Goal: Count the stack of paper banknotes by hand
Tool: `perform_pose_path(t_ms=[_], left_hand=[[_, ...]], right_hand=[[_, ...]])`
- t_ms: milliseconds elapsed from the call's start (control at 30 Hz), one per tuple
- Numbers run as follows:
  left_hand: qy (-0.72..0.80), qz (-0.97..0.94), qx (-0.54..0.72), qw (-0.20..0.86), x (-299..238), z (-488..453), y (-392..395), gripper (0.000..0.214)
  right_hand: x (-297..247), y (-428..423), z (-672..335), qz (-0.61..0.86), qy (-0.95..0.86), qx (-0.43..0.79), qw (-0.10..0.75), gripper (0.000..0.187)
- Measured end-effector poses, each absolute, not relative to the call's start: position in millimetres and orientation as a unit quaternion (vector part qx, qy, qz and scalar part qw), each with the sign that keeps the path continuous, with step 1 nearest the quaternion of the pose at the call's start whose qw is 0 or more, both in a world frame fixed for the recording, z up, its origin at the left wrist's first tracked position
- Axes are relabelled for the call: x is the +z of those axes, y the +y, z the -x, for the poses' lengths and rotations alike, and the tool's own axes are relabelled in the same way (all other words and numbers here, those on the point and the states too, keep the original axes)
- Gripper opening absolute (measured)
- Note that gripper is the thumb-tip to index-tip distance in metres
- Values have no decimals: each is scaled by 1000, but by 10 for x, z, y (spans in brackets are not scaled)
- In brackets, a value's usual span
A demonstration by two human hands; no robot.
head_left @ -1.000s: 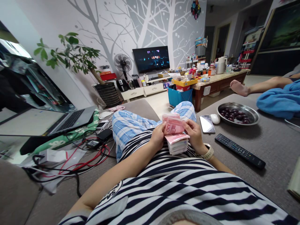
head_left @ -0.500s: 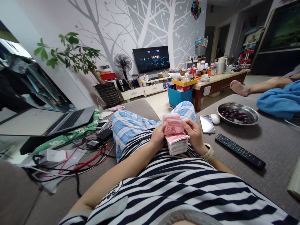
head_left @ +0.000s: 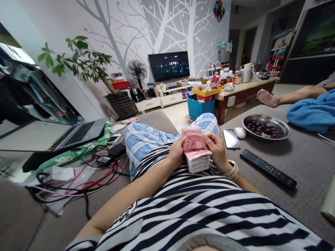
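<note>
Red banknotes (head_left: 193,142) marked 100 are held up between my two hands above my lap. My left hand (head_left: 177,152) is closed on their left edge. Thumb and fingers of my right hand (head_left: 216,148) pinch their right edge; a pale watch (head_left: 232,169) is on that wrist. Directly below, a thick stack of banknotes (head_left: 198,164) rests on my striped shirt, with a red note on top. The undersides of the held notes and some of my fingers are hidden.
To the right lie a phone (head_left: 231,138), a white mouse (head_left: 240,132), a remote control (head_left: 268,168) and a steel bowl (head_left: 285,129) of dark fruit. A laptop (head_left: 78,134) and tangled cables (head_left: 104,177) are at left. Another person's bare foot (head_left: 267,98) rests farther right.
</note>
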State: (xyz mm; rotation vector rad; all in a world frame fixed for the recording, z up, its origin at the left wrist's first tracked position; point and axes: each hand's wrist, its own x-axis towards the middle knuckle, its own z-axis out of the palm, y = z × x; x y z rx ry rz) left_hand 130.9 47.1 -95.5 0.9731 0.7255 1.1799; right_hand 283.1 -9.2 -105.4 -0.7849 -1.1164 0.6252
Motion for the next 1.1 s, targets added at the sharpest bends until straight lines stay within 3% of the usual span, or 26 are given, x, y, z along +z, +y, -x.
perform_pose_path(t_ms=[533,1100], left_hand=[[330,-432,527,654,-892,-1318,430,19],[326,-415,520,672,-920,-1292,452,28]], right_hand=[[-1024,-122,-2825,358,-510,272,734,38],[-1071,-114,-2840,357,-519,282,724,49]])
